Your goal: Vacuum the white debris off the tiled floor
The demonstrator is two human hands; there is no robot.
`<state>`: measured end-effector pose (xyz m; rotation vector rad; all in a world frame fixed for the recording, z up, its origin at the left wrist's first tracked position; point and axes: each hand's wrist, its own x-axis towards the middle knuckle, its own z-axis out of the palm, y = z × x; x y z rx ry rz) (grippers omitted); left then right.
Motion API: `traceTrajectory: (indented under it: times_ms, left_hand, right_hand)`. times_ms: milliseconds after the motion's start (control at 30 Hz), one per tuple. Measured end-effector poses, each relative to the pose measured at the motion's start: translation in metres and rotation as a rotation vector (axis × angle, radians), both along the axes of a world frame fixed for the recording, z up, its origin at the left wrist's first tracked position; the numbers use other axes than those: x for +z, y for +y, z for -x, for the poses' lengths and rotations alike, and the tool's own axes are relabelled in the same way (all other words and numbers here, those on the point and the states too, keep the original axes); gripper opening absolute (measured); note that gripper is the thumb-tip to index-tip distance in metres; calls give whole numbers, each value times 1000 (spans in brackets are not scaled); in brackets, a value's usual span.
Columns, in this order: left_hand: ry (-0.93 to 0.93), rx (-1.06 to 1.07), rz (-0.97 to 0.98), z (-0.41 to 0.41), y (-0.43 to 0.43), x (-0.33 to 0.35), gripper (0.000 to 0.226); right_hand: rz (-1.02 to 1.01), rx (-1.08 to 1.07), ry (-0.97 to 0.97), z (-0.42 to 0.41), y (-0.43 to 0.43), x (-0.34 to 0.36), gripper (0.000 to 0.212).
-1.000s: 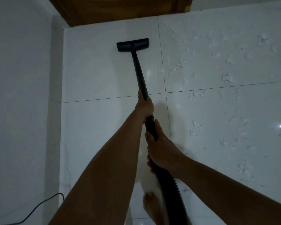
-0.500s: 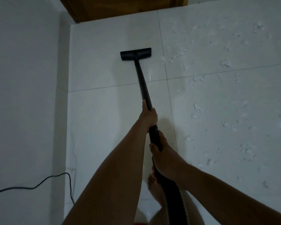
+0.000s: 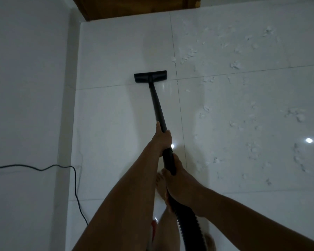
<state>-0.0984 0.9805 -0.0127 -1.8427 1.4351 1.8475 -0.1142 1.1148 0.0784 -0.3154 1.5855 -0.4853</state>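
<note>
Vacuum wand (image 3: 157, 105) points away, head (image 3: 150, 76) lying crosswise

At nine o'clock we see a plain white wall (image 3: 25, 87). At twelve o'clock a brown wooden door (image 3: 134, 6) fills the top edge. A thin black cable (image 3: 75, 185) runs in along the wall from the left edge, then drops toward seven o'clock. Near six o'clock we make out a bare foot (image 3: 160, 185), toes pointing to twelve.
</note>
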Motion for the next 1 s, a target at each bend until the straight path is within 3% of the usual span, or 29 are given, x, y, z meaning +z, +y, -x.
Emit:
traceTrajectory:
  times_ms: [300,667,1000]
  left_hand:
    - [-12,46,-15,-24,121,3,65]
    - [-35,20,0,-54,206,24,66]
    - [-18,40,-55,-86,284,35,69]
  right_hand:
    - [60,31,-21,-18,121,-1,64]
    - [175,103,50,-46,206,12,59]
    - [96,129,6,-71,281,42,61]
